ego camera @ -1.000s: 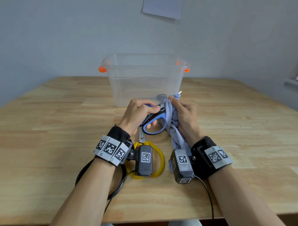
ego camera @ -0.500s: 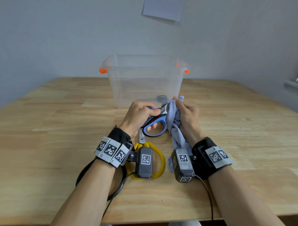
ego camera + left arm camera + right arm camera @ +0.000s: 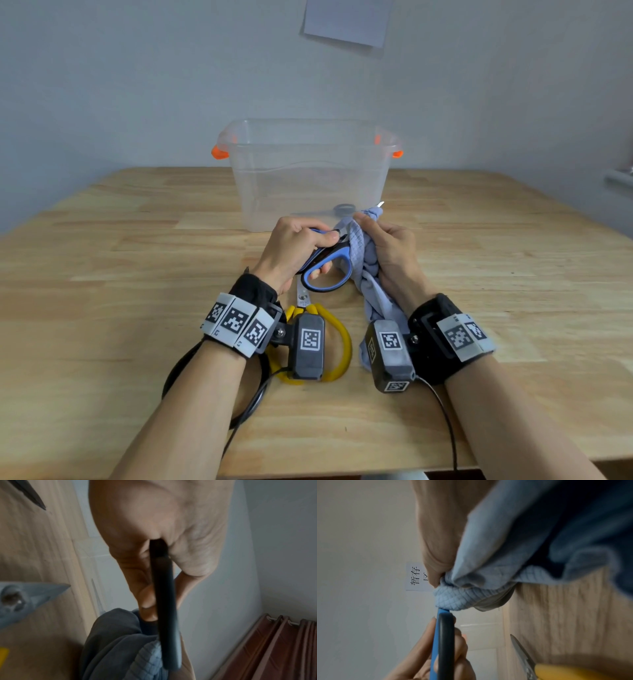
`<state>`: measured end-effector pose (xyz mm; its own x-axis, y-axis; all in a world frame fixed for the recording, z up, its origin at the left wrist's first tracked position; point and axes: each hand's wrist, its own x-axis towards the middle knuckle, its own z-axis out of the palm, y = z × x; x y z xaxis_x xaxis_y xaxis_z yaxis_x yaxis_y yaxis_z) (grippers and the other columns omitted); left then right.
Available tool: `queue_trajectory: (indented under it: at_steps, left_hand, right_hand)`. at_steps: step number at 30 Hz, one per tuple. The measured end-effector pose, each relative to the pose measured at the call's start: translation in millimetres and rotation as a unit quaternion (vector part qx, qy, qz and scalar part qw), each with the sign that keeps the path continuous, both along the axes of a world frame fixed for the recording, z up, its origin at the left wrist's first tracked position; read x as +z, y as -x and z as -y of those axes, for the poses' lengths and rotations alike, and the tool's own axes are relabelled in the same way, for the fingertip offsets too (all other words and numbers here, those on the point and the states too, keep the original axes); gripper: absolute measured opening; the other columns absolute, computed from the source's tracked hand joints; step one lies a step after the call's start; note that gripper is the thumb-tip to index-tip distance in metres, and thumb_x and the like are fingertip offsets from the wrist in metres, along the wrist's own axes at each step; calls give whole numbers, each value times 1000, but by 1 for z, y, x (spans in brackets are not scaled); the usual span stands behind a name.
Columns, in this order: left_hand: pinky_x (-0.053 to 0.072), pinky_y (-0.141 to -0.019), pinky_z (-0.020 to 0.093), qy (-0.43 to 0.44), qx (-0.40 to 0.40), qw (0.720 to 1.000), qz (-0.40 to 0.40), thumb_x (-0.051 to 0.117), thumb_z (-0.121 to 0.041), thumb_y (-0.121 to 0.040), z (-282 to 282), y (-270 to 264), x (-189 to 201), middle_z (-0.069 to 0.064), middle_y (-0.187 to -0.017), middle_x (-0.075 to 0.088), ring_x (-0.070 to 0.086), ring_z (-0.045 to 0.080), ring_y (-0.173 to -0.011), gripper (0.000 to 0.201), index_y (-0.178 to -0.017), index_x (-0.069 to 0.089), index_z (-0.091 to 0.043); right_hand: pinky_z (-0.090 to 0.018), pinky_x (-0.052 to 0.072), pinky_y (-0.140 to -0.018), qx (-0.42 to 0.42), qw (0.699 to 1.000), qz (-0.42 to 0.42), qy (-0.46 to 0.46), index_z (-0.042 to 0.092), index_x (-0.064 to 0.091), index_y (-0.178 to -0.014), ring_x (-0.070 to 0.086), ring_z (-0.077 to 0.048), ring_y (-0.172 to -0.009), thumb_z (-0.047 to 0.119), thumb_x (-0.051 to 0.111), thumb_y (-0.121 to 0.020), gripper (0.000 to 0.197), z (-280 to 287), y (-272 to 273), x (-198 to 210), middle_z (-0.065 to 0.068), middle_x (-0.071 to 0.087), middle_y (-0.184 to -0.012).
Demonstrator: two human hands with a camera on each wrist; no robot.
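My left hand [image 3: 301,240] grips the blue-and-black handle of a pair of scissors [image 3: 329,270] just above the wooden table [image 3: 137,274]. My right hand [image 3: 387,243] holds a light blue quilted cloth [image 3: 363,253] wrapped round the scissor blades; a bright blade tip [image 3: 380,204] pokes out at the cloth's far end. In the left wrist view my fingers [image 3: 145,588] curl round the dark handle [image 3: 166,601]. The right wrist view shows the cloth [image 3: 453,597] bunched at the blue handle [image 3: 443,642]. The blades are otherwise hidden by the cloth.
A yellow-handled pair of scissors [image 3: 339,342] lies on the table under my wrists. A clear plastic bin [image 3: 308,171] with orange latches stands behind my hands. A black ring [image 3: 212,394] lies under my left forearm. A paper note [image 3: 346,20] hangs on the wall.
My right hand with the cloth slid down toward the handle, then back out along the blades, so the blade tip hidden half a second ago shows again. The left hand keeps its grip.
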<state>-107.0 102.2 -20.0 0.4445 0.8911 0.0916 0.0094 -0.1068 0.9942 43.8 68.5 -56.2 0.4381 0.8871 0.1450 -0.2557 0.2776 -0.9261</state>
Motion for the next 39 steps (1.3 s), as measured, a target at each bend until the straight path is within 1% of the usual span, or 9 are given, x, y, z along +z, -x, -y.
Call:
queue_trajectory:
  at_steps: [2,5,13,19,23,27,32,35,39]
  left_hand:
    - [31,-37,24,-4,-2,1000,0,67,-2,-88,0,-1,0,16,-53,52,46,25,-40,15,-84,66,12]
    - [31,-37,24,-15,-6,1000,-6,66,-2,-88,2,-2,0,16,-53,51,46,25,-40,18,-85,64,15]
    - [32,-37,24,-18,-17,1000,-12,66,-1,-89,4,-3,-1,14,-54,51,47,26,-42,13,-82,65,10]
    - [32,-37,24,-18,-20,999,-19,67,0,-88,4,-3,-1,12,-53,51,48,26,-42,11,-77,65,4]
    - [31,-36,24,-7,-17,1000,-18,66,1,-87,4,-3,-2,11,-51,49,47,25,-40,13,-75,64,3]
    - [31,-37,24,-3,-11,1000,-20,67,0,-87,3,-2,-1,13,-53,51,47,25,-40,11,-82,65,9]
    - [32,-36,23,4,-4,1000,-19,68,-1,-86,1,-1,-1,15,-54,52,47,25,-42,12,-87,65,11]
    - [33,-36,23,4,-8,1000,-21,68,-1,-86,2,-1,-1,15,-54,52,47,25,-42,9,-85,66,8]
    - [33,-37,24,5,-7,1000,-18,67,-2,-86,-1,2,0,18,-58,54,48,26,-44,10,-80,68,5]
  right_hand:
    - [-53,42,-76,-9,1000,-6,-7,-29,52,-96,50,-43,-81,40,82,-76,77,0,-2,-1,-55,48,-88]
    - [-53,39,-75,-20,1000,-10,-3,-30,49,-94,46,-43,-82,44,84,-74,84,-3,-5,-3,-43,49,-85]
    - [-49,45,-74,-74,997,-1,-11,-25,61,-94,53,-40,-81,36,76,-83,64,-1,-9,-1,-48,55,-89]
    - [-26,54,-55,-100,995,6,-7,-12,67,-80,64,-23,-59,18,64,-96,34,-4,-20,-1,-20,67,-70]
    - [-23,50,-50,-107,994,9,-5,-12,66,-84,60,-18,-53,17,63,-96,32,-4,-19,-1,-16,62,-68]
    - [-28,48,-53,-111,994,14,-20,-24,62,-90,54,-27,-67,21,62,-97,45,-6,-20,-4,-23,59,-78]
    - [-30,45,-53,-136,991,14,-11,-16,64,-80,52,-20,-55,24,64,-96,44,-9,-21,-3,-10,57,-61]
    - [-25,39,-47,-156,988,11,2,1,57,-62,44,-10,-44,22,64,-96,41,-11,-23,-3,3,48,-45]
    - [-26,43,-49,-183,983,7,0,9,51,-63,47,-13,-49,21,60,-98,38,-5,-33,-4,-2,48,-53]
